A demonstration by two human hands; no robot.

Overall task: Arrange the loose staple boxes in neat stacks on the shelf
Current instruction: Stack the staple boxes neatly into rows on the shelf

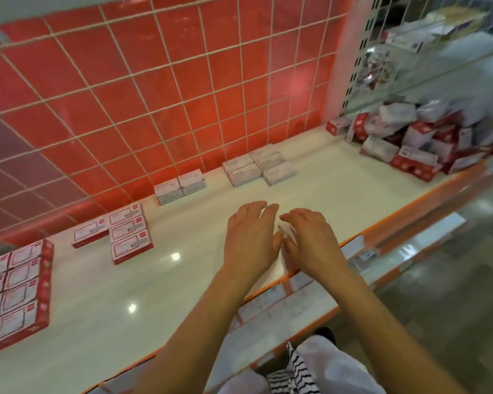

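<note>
Both bare hands are hovering side by side, palms down, over the front part of the glossy white shelf [182,280]. The left hand [249,237] is sitting with its fingers spread and lightly curled; the right hand [310,240] is sitting thumb to thumb with it, fingers bent downward. Something pale and blurred is showing in the gap between the thumbs, and I cannot tell whether either hand is actually gripping it.

Along the back edge, against the red panel with white wire grid [154,95], small groups of boxes are lying flat. Nearest the hands, the grey-white staple boxes in a low double stack [180,186] are sitting by the grid, and further right a wider block of grey-white boxes [258,167] is lying flush together. To the left, red-and-white staple boxes in a neat cluster [125,233] are lying with labels up, and at the far left a large block of red-edged boxes [17,294] is sitting tight together. Printing is showing on every lid, but it is too blurred to read any brand.

At the far right end, the loose heap of red and white boxes [421,137] is lying jumbled, boxes tilting at all angles, well apart from both hands.
</note>
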